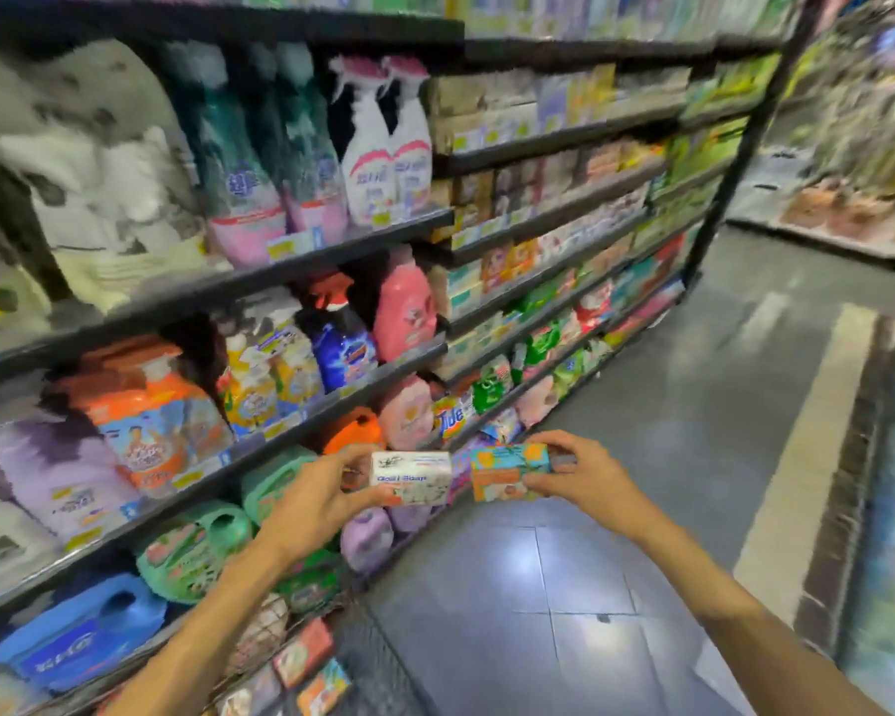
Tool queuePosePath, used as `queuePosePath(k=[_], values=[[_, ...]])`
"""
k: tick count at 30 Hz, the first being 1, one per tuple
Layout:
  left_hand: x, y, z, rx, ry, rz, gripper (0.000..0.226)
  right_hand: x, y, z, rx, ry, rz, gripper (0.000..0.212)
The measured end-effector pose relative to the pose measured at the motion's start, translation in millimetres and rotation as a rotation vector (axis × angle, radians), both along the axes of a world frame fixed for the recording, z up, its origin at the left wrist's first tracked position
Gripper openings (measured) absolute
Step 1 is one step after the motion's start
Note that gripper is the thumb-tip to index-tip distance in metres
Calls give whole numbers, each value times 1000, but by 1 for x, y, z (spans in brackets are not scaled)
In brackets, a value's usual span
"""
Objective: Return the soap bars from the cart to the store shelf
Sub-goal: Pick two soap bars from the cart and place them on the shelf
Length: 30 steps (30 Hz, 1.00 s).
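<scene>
My left hand (316, 496) grips a white soap box (410, 479) by its left end. Beside it, my right hand (585, 472) holds an orange and teal soap box (507, 471) by its right end. Both boxes are held side by side in front of me, above the floor and near the low shelves. Below my left arm the wire cart (373, 658) holds several more soap boxes (303, 653). Rows of boxed soap (533, 198) fill the black shelf unit further along the aisle.
The near shelves (259, 281) on the left carry detergent bottles, spray bottles and refill bags. A grey tiled aisle floor (667, 457) runs ahead and to the right. Another stocked shelf (858, 147) stands at the far right.
</scene>
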<state>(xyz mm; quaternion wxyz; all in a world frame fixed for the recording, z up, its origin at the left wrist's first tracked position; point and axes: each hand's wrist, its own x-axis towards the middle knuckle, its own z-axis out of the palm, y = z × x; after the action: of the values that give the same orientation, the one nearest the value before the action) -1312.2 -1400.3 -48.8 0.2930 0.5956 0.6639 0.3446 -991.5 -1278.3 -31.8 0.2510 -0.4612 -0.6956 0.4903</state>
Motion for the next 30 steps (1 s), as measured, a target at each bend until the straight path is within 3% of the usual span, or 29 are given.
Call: queuePosePath(k=[7,15,23,30], values=[[127,123,37,79,-3,-176,36,140,71,36,90,35,-150,40],[248,257,52,94,-19,-316,50,280,167,61,140,52,-263,39],[335,388,76,117,-114,-355,42,366,268,66,180,80,-343,38],[379,535,74,166,-94,-428,38,414,411,57,210,74,-412,39]])
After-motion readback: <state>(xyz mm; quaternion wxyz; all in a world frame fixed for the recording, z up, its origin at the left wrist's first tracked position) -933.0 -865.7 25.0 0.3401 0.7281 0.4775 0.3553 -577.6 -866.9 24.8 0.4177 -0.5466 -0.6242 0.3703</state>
